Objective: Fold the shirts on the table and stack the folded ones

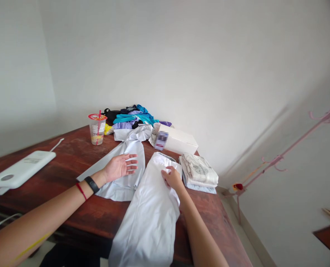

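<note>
A pair of white trousers (154, 200) lies lengthwise on the table, its waistband at the far end and the lower part hanging over the near edge. My right hand (172, 177) is on it near the waistband, fingers bent and closed on the fabric. To the left, a pale grey-blue garment (123, 187) is spread out, its far end bunched up. Over that garment my left hand (122, 167) hovers, fingers apart and holding nothing. A black band and a red string circle the left wrist.
A cup with a straw (97, 129), a heap of clothes (134, 118) and a white box (178, 139) stand at the back. Folded clothes (200, 170) are stacked on the right. A white power bank (22, 170) lies left. A pink rack (290, 150) leans beyond the wooden table (209, 218).
</note>
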### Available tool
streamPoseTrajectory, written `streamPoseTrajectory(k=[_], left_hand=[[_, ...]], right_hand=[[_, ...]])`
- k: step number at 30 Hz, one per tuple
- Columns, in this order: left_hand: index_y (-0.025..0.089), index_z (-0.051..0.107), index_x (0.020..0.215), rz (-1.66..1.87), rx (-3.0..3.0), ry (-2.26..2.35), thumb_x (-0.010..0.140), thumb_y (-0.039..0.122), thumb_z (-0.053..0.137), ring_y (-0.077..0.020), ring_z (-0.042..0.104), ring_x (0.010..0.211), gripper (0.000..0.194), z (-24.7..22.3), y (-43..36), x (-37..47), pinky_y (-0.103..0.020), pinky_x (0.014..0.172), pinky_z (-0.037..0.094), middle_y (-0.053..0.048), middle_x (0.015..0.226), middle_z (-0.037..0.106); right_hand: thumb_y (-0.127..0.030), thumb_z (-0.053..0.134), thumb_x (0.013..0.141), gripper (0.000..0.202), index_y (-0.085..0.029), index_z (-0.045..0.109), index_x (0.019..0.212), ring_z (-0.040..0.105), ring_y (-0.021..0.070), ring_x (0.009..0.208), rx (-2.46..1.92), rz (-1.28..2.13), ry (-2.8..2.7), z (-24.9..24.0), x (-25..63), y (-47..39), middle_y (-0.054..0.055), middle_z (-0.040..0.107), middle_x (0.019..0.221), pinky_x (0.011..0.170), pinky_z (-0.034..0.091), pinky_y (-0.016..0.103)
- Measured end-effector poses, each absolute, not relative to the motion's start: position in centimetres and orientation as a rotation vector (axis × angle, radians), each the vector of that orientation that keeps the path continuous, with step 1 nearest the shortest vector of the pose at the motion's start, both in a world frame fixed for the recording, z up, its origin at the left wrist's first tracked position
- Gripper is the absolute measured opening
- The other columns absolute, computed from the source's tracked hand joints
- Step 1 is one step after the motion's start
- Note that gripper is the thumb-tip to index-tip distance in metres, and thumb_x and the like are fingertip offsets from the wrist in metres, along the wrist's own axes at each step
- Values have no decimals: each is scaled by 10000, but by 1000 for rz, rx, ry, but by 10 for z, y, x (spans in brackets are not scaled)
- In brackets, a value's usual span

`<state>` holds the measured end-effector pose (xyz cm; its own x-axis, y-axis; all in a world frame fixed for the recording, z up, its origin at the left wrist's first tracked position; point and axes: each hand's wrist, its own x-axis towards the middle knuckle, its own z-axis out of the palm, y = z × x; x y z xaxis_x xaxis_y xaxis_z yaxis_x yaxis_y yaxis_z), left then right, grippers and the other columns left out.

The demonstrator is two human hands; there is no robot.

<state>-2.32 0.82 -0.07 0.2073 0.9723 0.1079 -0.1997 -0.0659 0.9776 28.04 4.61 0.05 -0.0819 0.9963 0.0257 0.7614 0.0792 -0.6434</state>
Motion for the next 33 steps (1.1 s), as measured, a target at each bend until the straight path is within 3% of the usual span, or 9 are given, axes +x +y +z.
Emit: streamPoseTrajectory(k=[2,5,12,17,19,22,26,29,33], left_hand=[[18,575,1366,1195,1181,864,1103,397,223,-248,758,909,580,0,8,-23,-411,781,590,-142,1031,764],[-2,561,1380,1187,1138,866,1093,350,240,-247,759,893,556,2,7,-22,-404,766,589,-152,1041,764],[34,467,1462,1119,884,682,1060,329,250,-206,743,858,544,2,6,-24,-364,787,561,-88,1026,764],[75,491,1447,1116,817,703,1048,352,253,-183,723,848,541,3,5,-24,-341,797,541,-61,1012,737],[94,525,1405,1110,773,690,1025,359,347,-185,719,842,496,3,6,-25,-332,794,544,-65,1013,728],[129,547,1342,1072,727,629,916,354,602,-204,712,860,485,1,8,-27,-329,798,547,-79,1036,720],[155,555,1308,1052,725,587,851,362,715,-219,697,884,526,0,9,-30,-344,813,533,-71,1046,713],[155,564,1298,1047,731,581,860,372,714,-222,691,890,511,0,9,-30,-344,811,518,-68,1051,714],[160,575,1294,1040,743,590,864,387,702,-229,685,906,502,0,8,-30,-347,821,508,-61,1056,719]], right_hand=[[-440,637,920,341,-178,628,1139,631,185,512,-1725,830,-1861,3,278,44,-20,661,601,627,499,305],[-449,666,908,247,-206,621,910,538,148,398,-1704,965,-1867,5,272,38,-34,625,539,495,430,273],[-384,656,916,212,-223,590,796,548,127,472,-1600,813,-2042,3,264,30,-41,627,547,547,383,241],[-396,601,933,210,-224,608,812,571,144,519,-1605,791,-2048,2,264,31,-27,642,578,597,399,255],[-404,566,943,221,-223,635,838,614,172,587,-1620,726,-2024,1,265,32,-6,667,623,645,433,276],[-387,543,936,238,-205,696,939,685,249,907,-1617,440,-1905,-1,270,38,83,739,925,845,482,346],[-390,601,867,381,-166,696,1160,531,329,1331,-1591,309,-1664,-7,279,48,191,567,1412,1090,409,427],[-444,618,841,463,-161,681,1201,531,332,1336,-1562,521,-1521,-10,284,54,193,559,1432,1071,444,418],[-501,593,838,520,-197,624,1259,648,298,1122,-1439,755,-1382,-9,286,57,153,656,1294,841,551,365]])
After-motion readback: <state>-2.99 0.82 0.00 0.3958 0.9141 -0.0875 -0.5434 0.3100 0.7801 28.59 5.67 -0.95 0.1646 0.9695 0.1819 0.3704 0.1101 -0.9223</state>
